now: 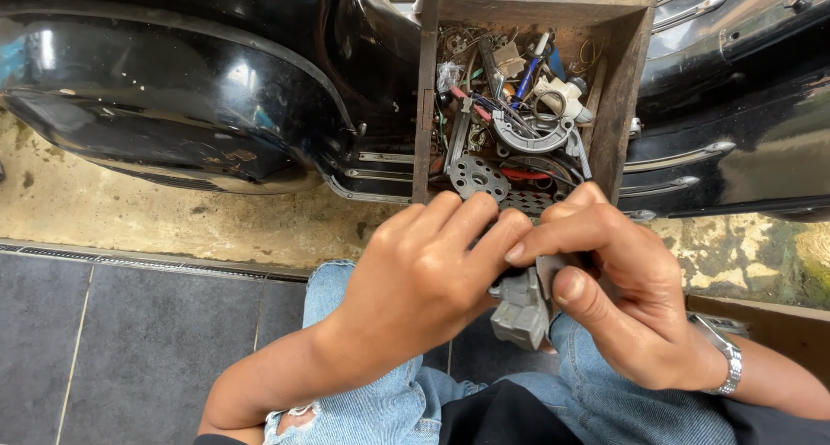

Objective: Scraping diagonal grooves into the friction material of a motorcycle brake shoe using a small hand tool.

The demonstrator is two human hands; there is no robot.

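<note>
Both of my hands meet over my lap on a small grey metal part point(520, 309), a cast block with a dull, dirty surface. My left hand point(424, 276) wraps it from the left, fingers curled over its top. From the right, my right hand point(618, 294) pinches its upper end between thumb and index finger. A metal watch point(724, 358) sits on my right wrist. Most of the part is hidden behind my fingers.
A worn wooden box point(619, 108) of loose parts stands just beyond my hands, holding a perforated metal disc point(478, 177), a curved grey brake shoe point(529, 138), wires and tools. It rests on the floorboard of a black scooter point(173, 90). Stained concrete and dark tiles lie at left.
</note>
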